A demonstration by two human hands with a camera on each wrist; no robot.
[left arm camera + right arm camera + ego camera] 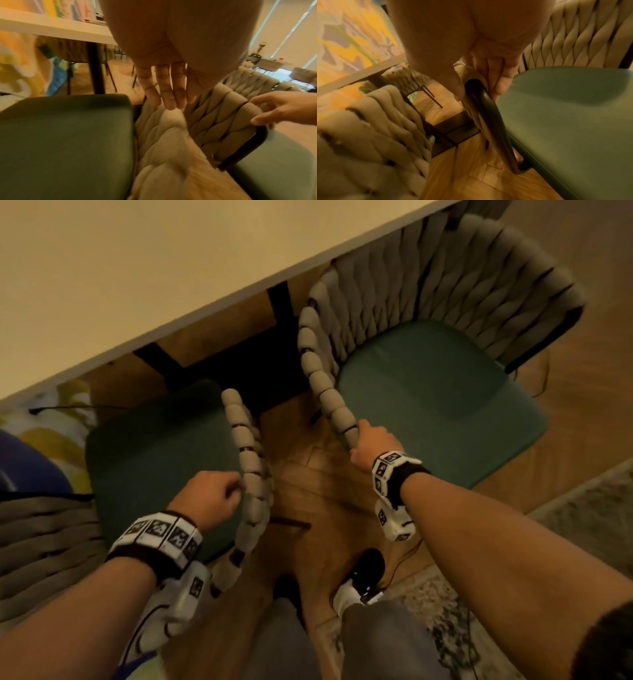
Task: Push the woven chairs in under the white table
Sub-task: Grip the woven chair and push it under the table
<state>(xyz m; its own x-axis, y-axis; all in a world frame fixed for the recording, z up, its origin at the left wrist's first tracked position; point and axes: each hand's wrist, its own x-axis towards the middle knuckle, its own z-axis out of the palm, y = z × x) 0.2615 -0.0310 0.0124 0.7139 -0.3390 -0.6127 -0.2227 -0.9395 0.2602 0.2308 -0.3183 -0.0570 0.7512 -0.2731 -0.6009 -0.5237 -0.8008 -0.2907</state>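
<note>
Overhead first: white table (144,268) fills the far left, its edge running diagonally. Two woven chairs sit side by side near it, both still mostly out from under the top. Left chair (154,457) has a dark green seat, front part just under the table edge; right chair (438,392) has a lighter green seat and its braided beige back curves round on the far right. Left hand (209,496) sits at the braided rail of the left chair, fingers curled toward it; a full grip can't be confirmed from this view. Right hand (371,441) is wrapped over the near end of the right chair's braided rail. Wood floor (308,474) shows between the chairs, and a patterned rug (428,611) lies near right.

Left wrist view: left hand's fingers (169,92) are straight and together, tips touching the braided top of the left chair's rail (173,128). Dark green seat (65,142) to the left. Right hand (281,109) visible at right, thumb and fingers on the other chair's frame end.

Right wrist view: right hand's fingers (498,77) and thumb are clamped round the woven end and black metal frame (488,112) of the right chair. Light green seat (570,115) to the right, left chair's weave (373,128) blurred near left, table edge (359,77) far left.
</note>
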